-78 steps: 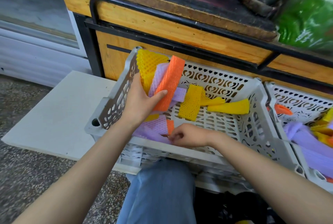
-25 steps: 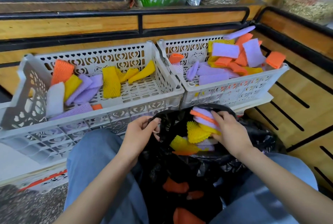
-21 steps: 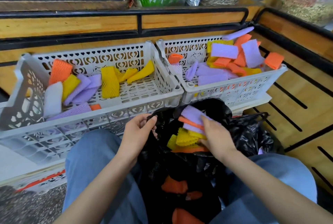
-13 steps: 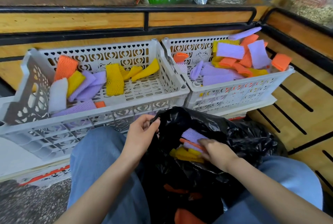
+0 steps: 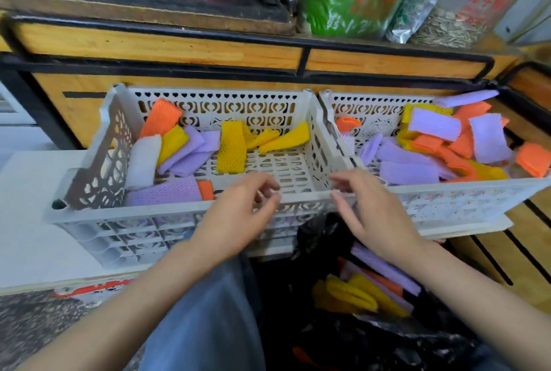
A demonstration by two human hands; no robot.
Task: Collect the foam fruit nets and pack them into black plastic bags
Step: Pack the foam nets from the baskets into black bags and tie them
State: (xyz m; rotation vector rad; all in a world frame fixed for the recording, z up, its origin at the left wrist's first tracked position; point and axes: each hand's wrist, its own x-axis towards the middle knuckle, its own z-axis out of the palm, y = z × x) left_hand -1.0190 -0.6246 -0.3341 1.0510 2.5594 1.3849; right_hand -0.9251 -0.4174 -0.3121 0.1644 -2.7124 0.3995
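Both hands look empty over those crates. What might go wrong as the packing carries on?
1. Neither the left hand nor the right hand holds the black bag; its mouth may sag shut, so the next foam nets could miss it.
2. The right crate is heaped, and an orange net sits at its right edge; rummaging there might knock it out.

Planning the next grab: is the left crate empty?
The left crate is not empty: foam nets lie mostly at its back and left side.
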